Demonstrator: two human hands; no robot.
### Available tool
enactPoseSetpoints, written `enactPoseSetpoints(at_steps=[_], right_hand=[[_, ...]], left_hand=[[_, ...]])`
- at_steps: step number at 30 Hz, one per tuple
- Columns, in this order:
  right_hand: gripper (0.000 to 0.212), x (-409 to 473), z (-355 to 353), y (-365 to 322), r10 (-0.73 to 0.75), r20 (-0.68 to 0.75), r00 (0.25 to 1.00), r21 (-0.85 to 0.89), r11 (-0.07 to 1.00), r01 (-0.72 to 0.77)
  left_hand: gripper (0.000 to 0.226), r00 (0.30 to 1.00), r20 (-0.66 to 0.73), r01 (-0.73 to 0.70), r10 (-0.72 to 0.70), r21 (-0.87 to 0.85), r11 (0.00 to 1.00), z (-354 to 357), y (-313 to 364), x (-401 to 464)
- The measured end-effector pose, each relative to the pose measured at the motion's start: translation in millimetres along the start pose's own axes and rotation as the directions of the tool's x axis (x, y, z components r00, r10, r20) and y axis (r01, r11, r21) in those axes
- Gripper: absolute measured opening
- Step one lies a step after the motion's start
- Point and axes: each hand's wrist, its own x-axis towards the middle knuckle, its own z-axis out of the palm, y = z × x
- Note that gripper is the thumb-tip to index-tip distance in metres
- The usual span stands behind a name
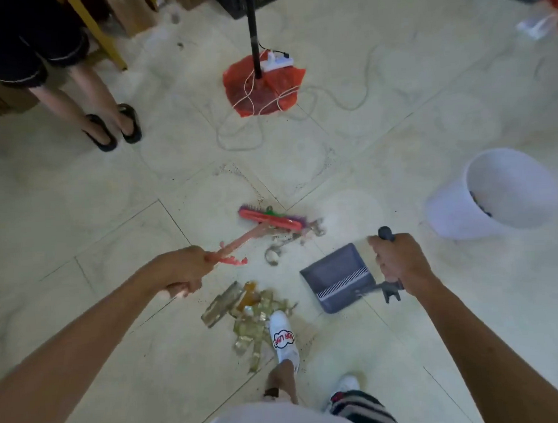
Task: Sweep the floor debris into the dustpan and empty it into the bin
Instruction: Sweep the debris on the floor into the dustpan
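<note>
My left hand [180, 270] grips the pink handle of a broom; its red and purple head [270, 220] rests on the tiled floor ahead, with a few curled scraps [292, 239] beside it. My right hand [400, 260] holds the dark handle of a grey dustpan [336, 278], whose pan sits on the floor and looks empty. A pile of clear yellowish plastic debris [247, 313] lies between the hands, touching my white shoe [284, 340]. The white bin [496, 193] stands to the right, with a few dark bits inside.
Another person's legs in black sandals [113, 129] stand at far left. A black pole on a red bag [263, 86] with a power strip and looping cords [336, 98] lies ahead. Boxes and crates line the far wall.
</note>
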Motion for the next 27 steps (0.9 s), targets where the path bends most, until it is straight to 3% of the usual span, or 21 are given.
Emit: enactPoseSetpoints(at_steps=[2, 5, 10, 17, 23, 25, 27], right_hand=[[0.038, -0.9, -5.1, 7.2, 0.008, -0.050, 0.999, -0.006, 1.000, -0.009], [0.027, -2.5, -16.0, 23.6, 0.014, -0.107, 0.994, -0.062, 0.998, -0.021], [0.034, -3.0, -34.8, 34.1, 0.038, -0.037, 0.999, -0.037, 0.999, -0.039], [0.035, -26.3, -101.1, 74.9, -0.017, 0.025, 1.000, -0.019, 1.000, 0.018], [0.040, -46.2, -149.6, 130.5, -0.071, 0.177, 0.982, -0.152, 0.983, 0.099], [0.039, -54.2, -159.7, 147.0, -0.085, 0.204, 0.975, -0.228, 0.965, 0.132], [0.034, -64.6, -167.1, 165.1, -0.075, 0.226, 0.971, -0.298, 0.944, 0.142]], left_hand=[[0.034, 0.999, 0.012, -0.039, 0.044, -0.238, 0.970, -10.4, -11.0, -18.3], [0.039, 0.998, -0.029, -0.070, 0.064, -0.346, 0.936, 6.7, -19.1, -32.2], [0.039, 0.967, -0.169, -0.179, 0.193, 0.092, 0.980, 71.8, 18.1, 2.3], [0.043, 0.966, -0.128, -0.154, 0.223, 0.410, 0.899, 142.1, 3.7, 0.1], [0.042, 0.962, -0.248, 0.018, 0.116, 0.480, 0.877, 181.5, -40.5, -50.1], [0.035, 0.960, -0.279, 0.107, 0.026, 0.450, 0.886, 190.3, -40.0, -77.5], [0.028, 0.964, -0.260, 0.145, -0.064, 0.307, 0.941, 190.8, -36.2, -108.9]])
